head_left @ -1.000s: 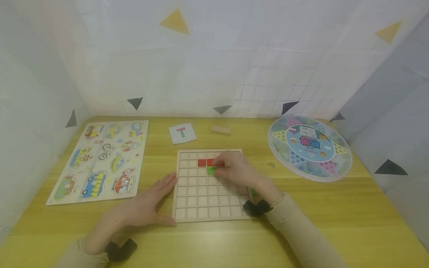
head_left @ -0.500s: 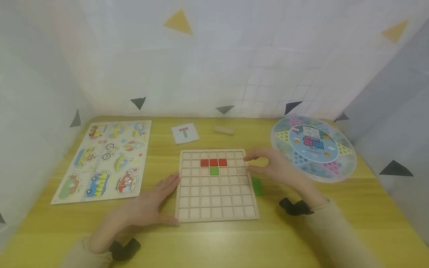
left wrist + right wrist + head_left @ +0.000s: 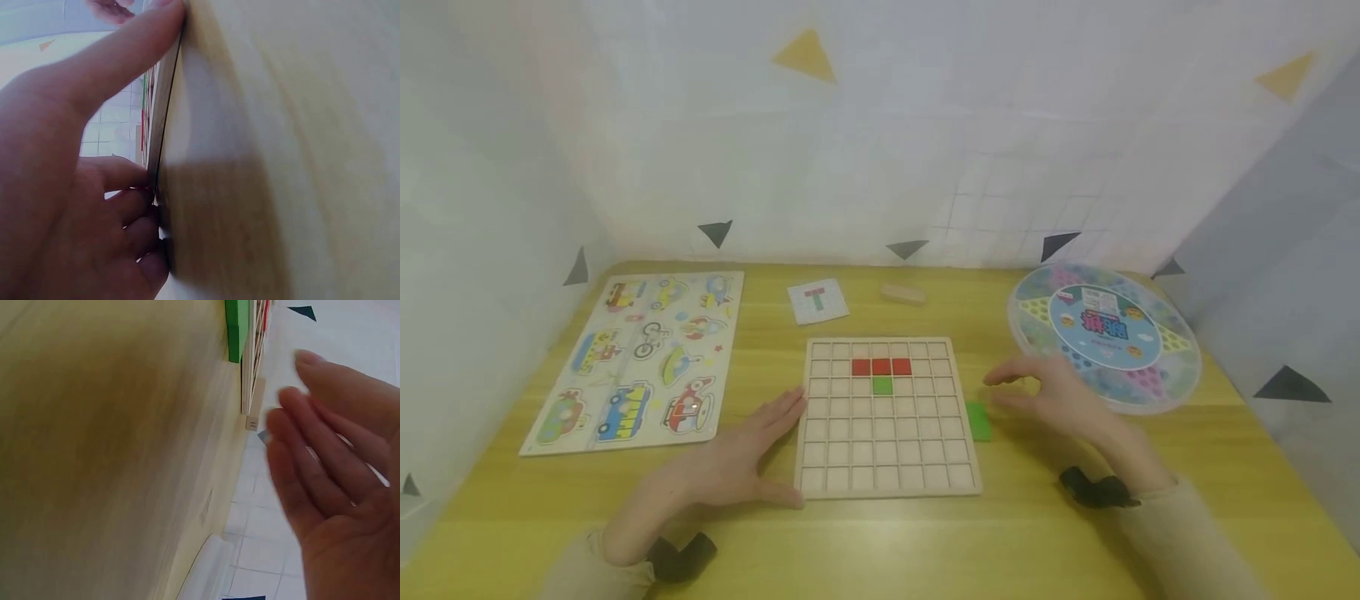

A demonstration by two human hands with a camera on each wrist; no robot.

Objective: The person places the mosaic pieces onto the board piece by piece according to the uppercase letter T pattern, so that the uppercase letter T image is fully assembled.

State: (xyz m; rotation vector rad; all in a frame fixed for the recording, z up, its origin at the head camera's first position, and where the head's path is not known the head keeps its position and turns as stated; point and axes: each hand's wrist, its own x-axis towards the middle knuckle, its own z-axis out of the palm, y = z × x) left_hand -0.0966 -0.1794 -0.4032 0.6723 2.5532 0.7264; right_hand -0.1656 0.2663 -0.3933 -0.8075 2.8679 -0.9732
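A square wooden grid board [image 3: 886, 454] lies in the middle of the table in the head view. Three red tiles [image 3: 881, 367] form a row in its upper cells, with one green tile [image 3: 882, 385] below the middle one. My left hand [image 3: 733, 462] rests against the board's left edge, thumb and fingers spread along it. To the right of the board, my right hand [image 3: 1060, 400] hovers above the table with relaxed fingers and nothing between them. Just left of its fingertips, a green piece [image 3: 978, 422] sits against the board's right edge; the right wrist view shows it as a thick green block [image 3: 235, 331].
A vehicle puzzle board [image 3: 647, 367] lies at the left. Behind the grid are a small card [image 3: 817, 302] with a red and green T pattern and a wooden block [image 3: 902, 294]. A round Chinese checkers case [image 3: 1105, 337] stands at the back right, close beyond my right hand.
My right hand has left the tiles and moved right, off the board, to beside the green piece. The green tile stays in its cell. My left hand keeps its place at the edge.
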